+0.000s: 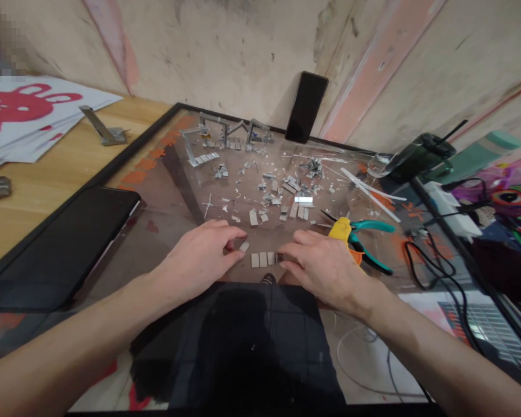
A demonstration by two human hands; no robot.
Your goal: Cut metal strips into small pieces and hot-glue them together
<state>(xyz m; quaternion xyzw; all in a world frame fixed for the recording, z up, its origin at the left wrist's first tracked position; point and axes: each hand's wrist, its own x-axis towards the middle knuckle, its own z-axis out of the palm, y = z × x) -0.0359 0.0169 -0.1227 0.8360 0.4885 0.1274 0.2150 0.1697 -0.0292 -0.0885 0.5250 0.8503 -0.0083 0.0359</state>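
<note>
Silver metal pieces lie scattered over the glass-topped counter (165, 191), and both hands work at the nearest of them. The left hand (200, 258) rests palm down with its fingers curled, the thumb and forefinger pinching one small piece (244, 246) against the glass; the grip is narrow, suited to something that thin and flat. The right hand (323, 263) also lies palm down, its fingertips pressed to the end of a short row of pieces (264, 259) set side by side between the two hands, apparently steadying the row so the pieces stay aligned; it holds nothing that I can see. Just beside the right hand, on its outer side, lies a pair of pliers (358, 237) with yellow and teal handles, put down within easy reach. Beyond the hands, farther pieces and offcuts (282, 194) are spread loosely, and behind those stand some assembled metal shapes (226, 136). A dark phone (306, 107) leans upright against the wall beyond, and a black tablet (65, 246) lies flat well off the left hand's side.
</note>
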